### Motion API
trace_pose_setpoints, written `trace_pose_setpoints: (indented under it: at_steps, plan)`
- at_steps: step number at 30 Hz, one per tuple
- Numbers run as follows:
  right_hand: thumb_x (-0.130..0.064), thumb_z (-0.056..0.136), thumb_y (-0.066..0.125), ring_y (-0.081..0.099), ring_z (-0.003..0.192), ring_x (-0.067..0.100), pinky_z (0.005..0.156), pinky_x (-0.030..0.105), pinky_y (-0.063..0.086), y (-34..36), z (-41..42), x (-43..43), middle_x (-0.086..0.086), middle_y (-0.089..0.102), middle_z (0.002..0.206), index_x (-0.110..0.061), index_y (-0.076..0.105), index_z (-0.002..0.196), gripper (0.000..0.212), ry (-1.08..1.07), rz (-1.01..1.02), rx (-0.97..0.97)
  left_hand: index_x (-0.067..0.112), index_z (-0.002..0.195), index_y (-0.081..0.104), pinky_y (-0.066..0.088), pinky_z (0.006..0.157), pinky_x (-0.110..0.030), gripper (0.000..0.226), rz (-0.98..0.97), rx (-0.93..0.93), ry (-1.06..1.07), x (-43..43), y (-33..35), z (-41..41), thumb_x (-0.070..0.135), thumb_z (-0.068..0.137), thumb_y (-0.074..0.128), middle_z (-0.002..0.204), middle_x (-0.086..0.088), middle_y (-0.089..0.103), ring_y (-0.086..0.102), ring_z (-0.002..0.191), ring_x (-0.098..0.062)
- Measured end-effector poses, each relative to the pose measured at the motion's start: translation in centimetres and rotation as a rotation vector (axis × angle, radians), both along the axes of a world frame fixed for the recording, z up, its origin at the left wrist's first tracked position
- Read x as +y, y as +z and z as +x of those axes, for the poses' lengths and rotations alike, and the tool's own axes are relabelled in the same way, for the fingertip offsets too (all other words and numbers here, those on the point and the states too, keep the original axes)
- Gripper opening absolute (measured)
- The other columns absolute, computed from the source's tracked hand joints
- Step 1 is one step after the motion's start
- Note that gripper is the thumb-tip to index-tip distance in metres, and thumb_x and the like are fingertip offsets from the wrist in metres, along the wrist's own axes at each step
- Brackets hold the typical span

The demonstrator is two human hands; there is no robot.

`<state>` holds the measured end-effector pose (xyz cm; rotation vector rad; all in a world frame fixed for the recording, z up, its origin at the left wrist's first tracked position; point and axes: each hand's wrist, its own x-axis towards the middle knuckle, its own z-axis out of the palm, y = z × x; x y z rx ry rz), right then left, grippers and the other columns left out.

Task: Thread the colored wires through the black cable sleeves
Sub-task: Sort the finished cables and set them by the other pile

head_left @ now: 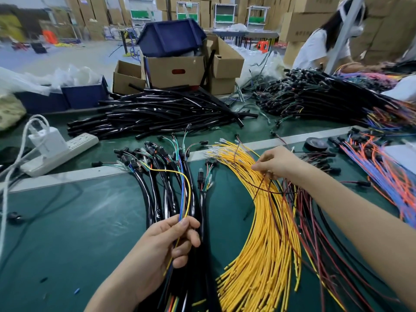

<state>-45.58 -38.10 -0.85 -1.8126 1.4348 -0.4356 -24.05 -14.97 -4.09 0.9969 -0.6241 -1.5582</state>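
The left hand (166, 242) pinches a few colored wires (182, 199), yellow, blue and green, just left of the yellow wire bundle (265, 233). The right hand (276, 163) curls its fingers onto that bundle's upper part, where thin dark red wires (290, 212) cross; whether it grips one I cannot tell. Sleeved harnesses (166, 192) lie left of the bundle on the green desk (67, 221). Loose black cable sleeves (157, 113) are piled beyond the bundle, farther back.
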Motion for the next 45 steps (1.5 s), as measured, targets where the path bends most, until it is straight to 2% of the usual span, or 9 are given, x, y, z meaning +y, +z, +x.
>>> trace_pose_setpoints:
  at_steps: [6,13,15,19,22,30,34,38,45]
  plan:
    - [-0.043,0.075,0.077,0.056,0.047,0.005,0.047,0.019,0.044,2.0,-0.9,2.2,-0.003,0.071,0.063,-0.012,0.07,0.08,0.032,0.229,0.001,0.396,-0.004,0.088,0.058,0.032,0.03,-0.014,0.02,-0.002,-0.003,0.002,0.0,-0.2,0.1,0.014,0.08,0.053,0.06,-0.014,0.055,0.033,0.035,-0.006]
    - [-0.022,0.086,0.068,0.054,0.048,0.003,0.054,0.019,0.043,2.6,-0.8,3.6,0.0,0.064,0.063,-0.013,0.068,0.078,0.012,0.36,-0.063,0.562,-0.004,0.088,0.059,0.032,0.029,-0.015,0.02,-0.006,-0.005,0.008,-0.1,-0.4,0.2,0.014,0.081,0.054,0.061,-0.014,0.056,0.033,0.035,-0.006]
    - [-0.018,0.093,0.058,0.054,0.056,0.008,0.054,0.02,0.044,3.8,-0.9,3.3,0.004,0.065,0.072,-0.013,0.066,0.086,0.012,0.319,-0.1,0.493,-0.003,0.087,0.06,0.033,0.03,-0.015,0.02,-0.006,-0.006,0.005,0.0,-0.5,0.2,0.015,0.081,0.054,0.062,-0.014,0.056,0.034,0.035,-0.006]
    - [-0.014,0.101,0.04,0.052,0.044,0.01,0.038,0.017,0.038,7.9,-2.7,2.1,0.006,0.07,0.068,-0.022,0.046,0.086,0.018,-0.103,-0.395,-0.242,-0.003,0.086,0.062,0.033,0.03,-0.015,0.02,-0.008,0.006,0.005,0.0,-0.5,0.2,0.015,0.081,0.054,0.062,-0.015,0.056,0.033,0.036,-0.006]
    - [-0.016,0.103,0.034,0.05,0.038,0.014,0.035,0.018,0.036,9.9,-3.5,1.8,0.006,0.069,0.059,-0.025,0.038,0.087,0.018,-0.131,-0.507,-0.511,-0.004,0.087,0.06,0.032,0.03,-0.015,0.02,-0.007,0.0,0.011,0.0,-0.3,0.0,0.014,0.081,0.052,0.061,-0.015,0.056,0.033,0.036,-0.006]
    - [-0.018,0.101,0.041,0.052,0.043,0.016,0.042,0.024,0.041,9.4,-2.5,2.2,0.005,0.068,0.057,-0.027,0.043,0.087,0.017,-0.019,-0.557,-0.162,-0.006,0.091,0.056,0.032,0.03,-0.015,0.021,0.016,-0.007,0.016,0.1,0.2,-0.2,0.013,0.082,0.051,0.061,-0.015,0.055,0.033,0.036,-0.006]
    - [-0.012,0.098,0.045,0.059,0.05,0.017,0.045,0.025,0.048,10.2,-0.9,4.8,0.011,0.07,0.066,-0.012,0.048,0.094,0.005,0.133,-0.129,-0.577,-0.004,0.088,0.06,0.041,0.035,-0.018,0.022,0.023,-0.004,0.017,-0.1,0.2,-0.4,0.016,0.081,0.053,0.066,-0.015,0.062,0.042,0.039,-0.008]
    - [-0.013,0.089,0.052,0.067,0.065,0.016,0.059,0.02,0.055,8.1,3.3,9.5,0.012,0.069,0.074,-0.004,0.05,0.093,0.011,0.379,0.299,-0.657,0.002,0.077,0.075,0.057,0.057,-0.027,0.025,0.045,0.015,0.007,-0.2,0.2,-0.3,0.019,0.078,0.056,0.093,-0.023,0.071,0.071,0.07,-0.022]
    - [0.001,0.092,0.054,0.063,0.07,0.021,0.068,0.023,0.058,2.6,8.9,13.0,0.015,0.062,0.078,0.0,0.055,0.081,0.012,0.451,0.375,-0.601,0.005,0.083,0.077,0.057,0.061,-0.025,0.03,0.044,0.078,0.026,-0.1,0.9,-0.7,0.02,0.083,0.051,0.097,-0.022,0.071,0.072,0.083,-0.025]
